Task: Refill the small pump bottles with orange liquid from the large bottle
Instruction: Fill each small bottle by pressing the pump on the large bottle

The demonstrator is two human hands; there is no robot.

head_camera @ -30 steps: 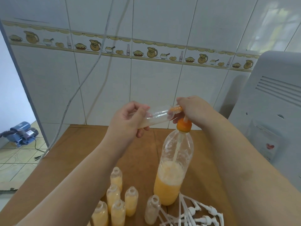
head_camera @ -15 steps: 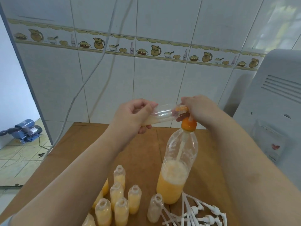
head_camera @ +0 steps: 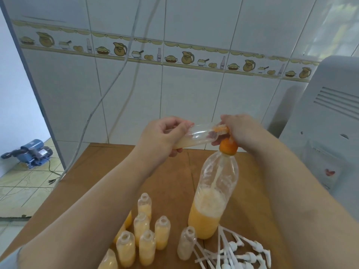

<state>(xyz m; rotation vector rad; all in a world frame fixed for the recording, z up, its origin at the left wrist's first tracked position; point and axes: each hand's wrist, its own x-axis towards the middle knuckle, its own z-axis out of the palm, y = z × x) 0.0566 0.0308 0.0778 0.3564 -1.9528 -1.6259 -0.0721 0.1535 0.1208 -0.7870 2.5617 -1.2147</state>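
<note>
Head view, looking down over both forearms at a brown table [head_camera: 108, 171] set against a tiled wall [head_camera: 194, 98]. A small bottle [head_camera: 198, 135] is held nearly horizontal above the table, its base end gripped by the curled fingers and thumb of the left hand [head_camera: 163, 136] and its mouth brought to the orange pump head [head_camera: 228, 145] of the large bottle [head_camera: 213, 199], which stands upright right of centre, roughly a third full of orange liquid under foam. The right hand [head_camera: 239, 129] is closed over the pump head, with the fingers curled around the nozzle and the small bottle's mouth. A pale layer of liquid lies along the lower side of the small bottle. Spillage is judged the chief risk: a slipped alignment between nozzle and mouth would send liquid onto the table, and a hard press could tip the tall bottle. Near the lower edge stand several open small bottles, already filled [head_camera: 147, 235], one nearly empty bottle [head_camera: 186, 243], and a heap of white pump tops [head_camera: 239, 253], partly cut off by the frame. The junction of nozzle and mouth is hidden by the right fingers; whether liquid is flowing cannot be told.
</note>
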